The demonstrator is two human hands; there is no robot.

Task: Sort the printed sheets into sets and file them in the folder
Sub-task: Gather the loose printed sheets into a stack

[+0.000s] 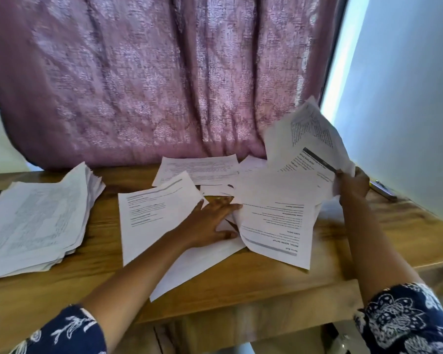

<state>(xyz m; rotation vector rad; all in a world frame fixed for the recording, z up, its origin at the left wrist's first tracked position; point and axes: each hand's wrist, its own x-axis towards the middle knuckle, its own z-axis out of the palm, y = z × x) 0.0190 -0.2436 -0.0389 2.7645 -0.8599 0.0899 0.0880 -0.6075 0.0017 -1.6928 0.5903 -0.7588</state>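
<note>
Loose printed sheets (274, 221) lie scattered over the middle of the wooden table (368, 231). My left hand (212, 222) rests flat on them with fingers spread, its fingertips under the edge of a lifted page. My right hand (352, 185) grips a bunch of raised sheets (307, 144) at the table's right, held up and fanned toward the curtain. One separate sheet (154, 213) lies just left of my left hand. A thick stack of printed sheets (36, 218) sits at the table's left. No folder is in view.
A pink patterned curtain (151, 85) hangs right behind the table. A small metal object (382, 189) lies by the right wall, behind my right hand. The table's front edge runs just before my forearms.
</note>
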